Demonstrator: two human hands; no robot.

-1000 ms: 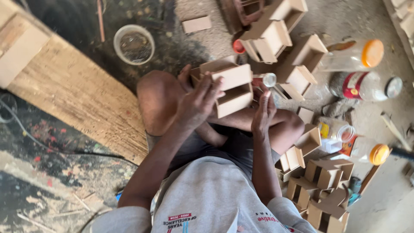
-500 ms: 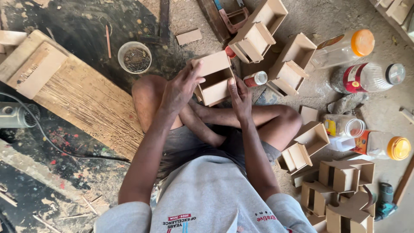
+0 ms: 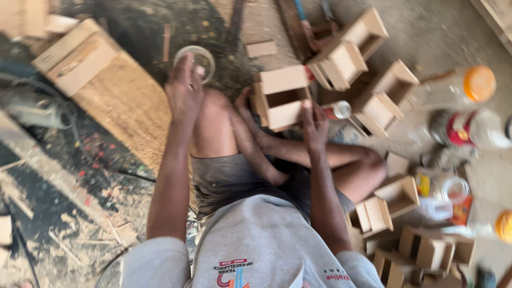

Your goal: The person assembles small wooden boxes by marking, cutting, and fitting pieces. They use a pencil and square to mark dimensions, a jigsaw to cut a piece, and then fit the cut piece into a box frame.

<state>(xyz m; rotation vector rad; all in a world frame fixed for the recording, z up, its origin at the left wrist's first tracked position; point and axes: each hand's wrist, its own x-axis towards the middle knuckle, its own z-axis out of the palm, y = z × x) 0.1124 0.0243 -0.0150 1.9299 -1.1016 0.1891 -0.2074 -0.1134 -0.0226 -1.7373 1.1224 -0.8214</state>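
- Two hands were on the wooden box (image 3: 281, 97) before; now only the right hand (image 3: 313, 124) grips it, at twelve o'clock.
- Left hand (image 3: 184, 93) let go, open and empty, reaching toward the small round tub (image 3: 194, 60) at eleven o'clock.

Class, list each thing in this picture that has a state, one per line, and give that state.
wooden box: open side showing, steadied by the right hand
left hand: raised near the round clear container, fingers look empty
orange-capped bottle: lying down, capped
small boxes on the floor: open, unheld
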